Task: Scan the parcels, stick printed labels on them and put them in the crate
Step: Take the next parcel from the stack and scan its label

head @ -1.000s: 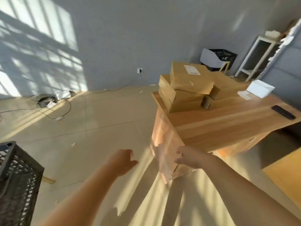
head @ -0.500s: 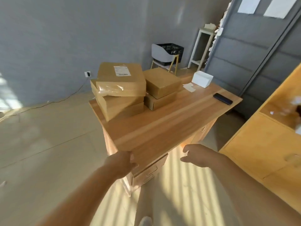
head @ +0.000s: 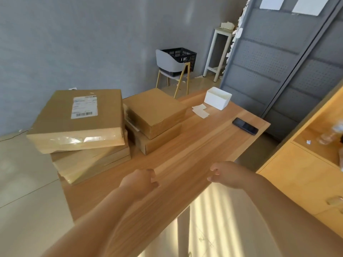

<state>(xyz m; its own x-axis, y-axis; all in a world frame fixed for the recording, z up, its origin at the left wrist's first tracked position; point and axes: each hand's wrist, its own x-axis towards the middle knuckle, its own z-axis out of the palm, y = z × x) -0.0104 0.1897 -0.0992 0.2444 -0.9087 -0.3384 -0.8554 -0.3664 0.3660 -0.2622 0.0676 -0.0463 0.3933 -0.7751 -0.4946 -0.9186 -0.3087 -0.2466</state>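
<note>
The parcels lie on the wooden desk point(head: 185, 154) beyond the fingertips. Ahead and to the left of the left hand point(head: 139, 182) is a stack of flat cartons point(head: 89, 164), topped by a taped parcel point(head: 78, 119) that already bears a printed barcode label. Straight ahead, just beside that stack, are two smaller plain cartons point(head: 154, 110), one on the other. Both hands hover over the near desk edge, the right hand point(head: 226, 174) apart from the left, fingers loosely curled and holding nothing. Farther out past the right fingers lie loose white slips point(head: 200, 111), probably labels, a white box point(head: 218, 98) and a dark phone point(head: 245, 126). A black crate point(head: 181, 56) sits on a grey chair point(head: 170, 65) well past the desk. The step in hand seems to be fetching a parcel. The next move calls for opening the fingers around one unlabelled carton and drawing it near to scan.
</note>
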